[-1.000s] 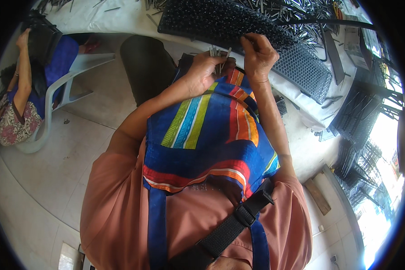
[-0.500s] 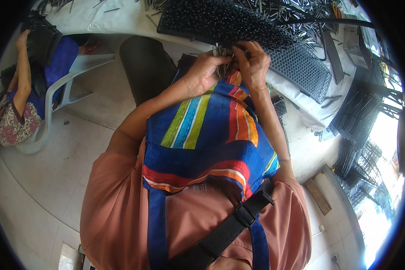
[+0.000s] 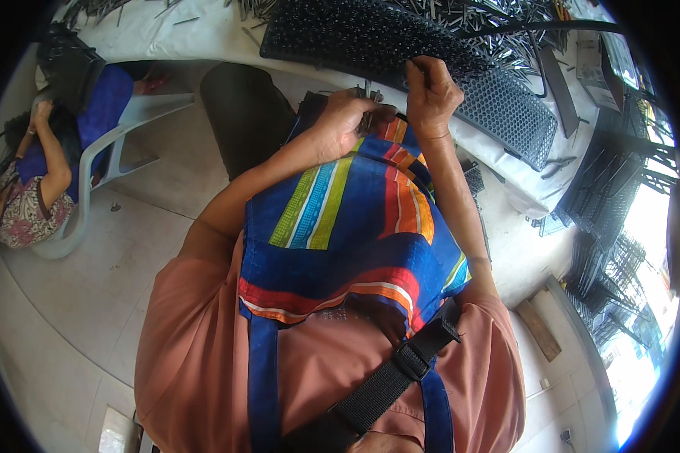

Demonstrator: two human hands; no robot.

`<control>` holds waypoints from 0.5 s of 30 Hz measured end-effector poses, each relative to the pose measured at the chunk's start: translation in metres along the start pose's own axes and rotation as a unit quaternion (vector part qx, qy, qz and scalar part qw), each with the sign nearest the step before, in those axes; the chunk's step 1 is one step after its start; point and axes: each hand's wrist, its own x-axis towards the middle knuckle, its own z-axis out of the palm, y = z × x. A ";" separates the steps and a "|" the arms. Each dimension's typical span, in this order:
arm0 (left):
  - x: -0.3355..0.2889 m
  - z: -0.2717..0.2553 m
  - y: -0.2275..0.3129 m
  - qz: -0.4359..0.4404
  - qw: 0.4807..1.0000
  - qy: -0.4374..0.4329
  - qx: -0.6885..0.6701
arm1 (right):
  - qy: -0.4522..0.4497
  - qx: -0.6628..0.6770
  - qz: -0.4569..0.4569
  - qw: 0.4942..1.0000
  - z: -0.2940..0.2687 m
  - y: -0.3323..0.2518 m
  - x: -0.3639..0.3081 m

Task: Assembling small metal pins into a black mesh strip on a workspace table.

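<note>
My left hand (image 3: 341, 122) is closed around a small bunch of thin metal strips (image 3: 369, 92), whose ends poke up above the fingers. To its right, my right hand (image 3: 434, 97) is raised with the fingers pinched together at the near edge of a black perforated panel (image 3: 506, 113). Whatever is between those fingertips is too small to make out. Many small dark, shiny pieces (image 3: 355, 34) fill the holes over the panel's left and middle part, while bare holes show on its right. The panel rests on a table covered in white sheeting (image 3: 211, 38).
Loose metal strips (image 3: 506, 53) lie heaped behind the panel. A dark cable (image 3: 551, 27) crosses over them. Pliers (image 3: 557, 166) lie near the table's right end. Black racks (image 3: 608, 196) stand at right. Another person (image 3: 41, 170) sits on a pale plastic chair (image 3: 79, 215) at left.
My right hand has moved away from the left hand, up and right to the panel, its fingers pinched. My left hand stays around the strips. The other person's arm has lowered.
</note>
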 end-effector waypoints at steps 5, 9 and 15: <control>-0.003 0.003 -0.004 0.023 0.998 0.017 -0.048 | -0.014 0.007 0.013 1.000 0.002 0.002 -0.003; -0.003 -0.003 -0.009 0.013 0.999 0.031 -0.042 | -0.030 -0.066 -0.100 0.992 0.003 0.006 -0.008; 0.004 -0.011 -0.010 0.025 0.999 -0.028 -0.038 | -0.068 -0.130 -0.153 0.977 0.000 0.009 -0.010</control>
